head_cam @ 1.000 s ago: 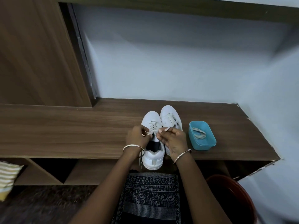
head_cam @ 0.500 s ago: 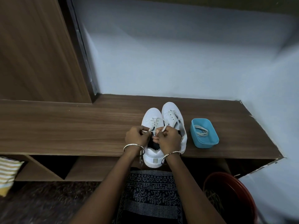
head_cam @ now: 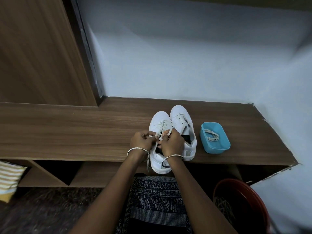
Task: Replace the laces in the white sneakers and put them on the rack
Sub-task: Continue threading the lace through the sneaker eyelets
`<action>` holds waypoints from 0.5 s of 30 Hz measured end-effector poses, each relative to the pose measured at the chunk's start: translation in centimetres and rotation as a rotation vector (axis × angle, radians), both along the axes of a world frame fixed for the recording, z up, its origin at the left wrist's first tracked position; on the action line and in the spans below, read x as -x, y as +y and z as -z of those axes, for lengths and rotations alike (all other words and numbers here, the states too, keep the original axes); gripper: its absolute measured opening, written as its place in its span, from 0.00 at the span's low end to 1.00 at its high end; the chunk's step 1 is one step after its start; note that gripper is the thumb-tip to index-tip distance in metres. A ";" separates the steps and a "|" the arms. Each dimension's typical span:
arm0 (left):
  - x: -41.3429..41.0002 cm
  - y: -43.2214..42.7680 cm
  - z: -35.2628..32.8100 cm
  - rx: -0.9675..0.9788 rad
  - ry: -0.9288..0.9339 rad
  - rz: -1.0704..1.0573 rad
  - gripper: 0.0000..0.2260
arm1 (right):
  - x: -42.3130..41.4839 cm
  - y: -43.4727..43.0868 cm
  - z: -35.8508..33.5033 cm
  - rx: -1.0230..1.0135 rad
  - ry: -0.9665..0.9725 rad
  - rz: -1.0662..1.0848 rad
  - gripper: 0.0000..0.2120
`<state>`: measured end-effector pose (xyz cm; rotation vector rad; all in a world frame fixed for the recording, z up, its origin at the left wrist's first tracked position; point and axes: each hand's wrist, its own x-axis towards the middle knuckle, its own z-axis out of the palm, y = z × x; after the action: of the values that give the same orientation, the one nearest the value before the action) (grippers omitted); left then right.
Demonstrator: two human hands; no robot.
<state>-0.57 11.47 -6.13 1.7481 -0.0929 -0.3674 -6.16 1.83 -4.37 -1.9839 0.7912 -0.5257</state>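
Observation:
Two white sneakers stand side by side on the wooden shelf top [head_cam: 67,132], toes toward the wall. The left sneaker [head_cam: 160,120] has a white lace crossed through its lower eyelets, and its heel overhangs the front edge. My left hand [head_cam: 141,139] pinches one end of that lace at the upper eyelets. My right hand [head_cam: 172,141] pinches the other end, which sticks up between its fingers. The right sneaker [head_cam: 182,120] shows open eyelets with little lace in them. A loose lace tail hangs below my left wrist.
A blue plastic tub [head_cam: 215,137] holding a coiled white lace sits right of the sneakers. A red basin [head_cam: 241,200] with tangled laces stands on the floor at lower right. Open compartments lie under the shelf, and a striped cloth [head_cam: 8,179] shows at far left.
My right hand has shifted left from over the right sneaker to the left sneaker's eyelets, close against my left hand. Both hands keep hold of the lace ends.

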 end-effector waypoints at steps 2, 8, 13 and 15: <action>0.2 0.0 -0.3 0.006 0.003 -0.008 0.14 | 0.5 0.4 -1.5 0.061 0.039 -0.002 0.04; 1.0 0.7 -1.9 0.120 0.031 0.016 0.06 | 0.6 0.3 -1.5 0.129 0.050 0.007 0.06; 0.0 0.7 -1.4 -0.061 -0.118 0.045 0.03 | 1.2 0.1 -1.1 -0.040 -0.037 -0.007 0.08; 0.1 0.5 -1.9 -0.081 -0.118 0.038 0.03 | 1.5 -0.2 -1.2 -0.113 -0.059 -0.034 0.06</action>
<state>-0.68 11.96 -4.21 1.8501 -0.1983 -0.2991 -7.68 1.62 -3.12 -1.8666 0.7335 -0.5067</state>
